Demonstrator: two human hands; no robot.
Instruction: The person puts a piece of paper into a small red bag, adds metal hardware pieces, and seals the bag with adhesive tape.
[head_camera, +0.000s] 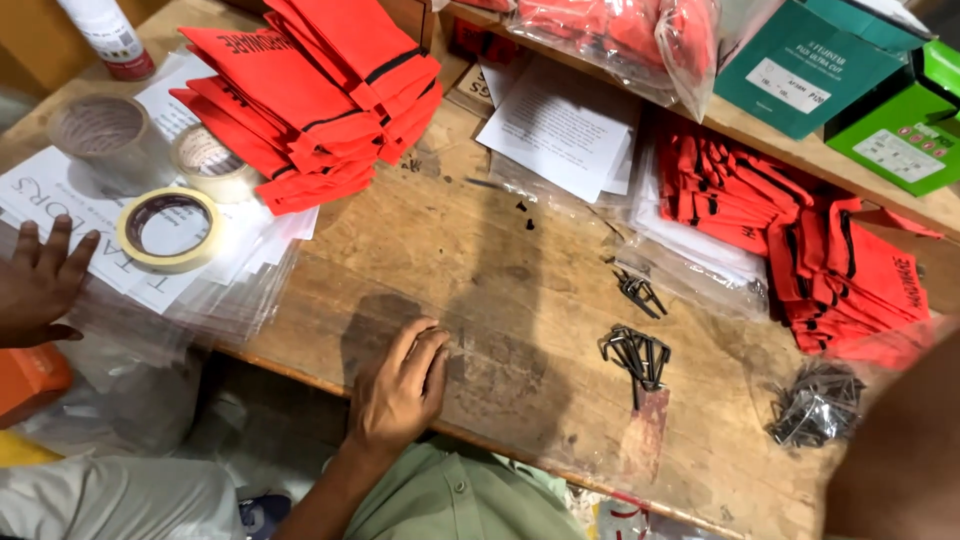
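Currently my left hand (400, 392) rests palm down at the near edge of the surface (500, 270), fingers loosely curled, holding nothing. My right hand is out of frame. The blurred dark shape at the right border is probably my forearm, though I can't be sure.

Nearest things: a bundle of black metal clips (637, 352) lies to the right of my left hand, near but apart from it, on bare wood. A smaller bundle (638, 292) sits just beyond it. A clear bag of more clips (815, 403) lies further right, near the front edge.

Step, as I judge it: a pause, with nothing gripped and no clip touched.

Picking up from the bundle would call for a sideways reach to the right and a fingertip pinch. The clips look tangled, so one would have to be teased free.

Surroundings:
- Red pouches (310, 90) are stacked at the far left, with another heap (830, 250) at the right.
- Tape rolls (168, 229) sit on flat clear bags (215, 300).
- White sheets (560, 125) lie at the back.
- Another person's hand (40, 285) rests spread at the left edge.
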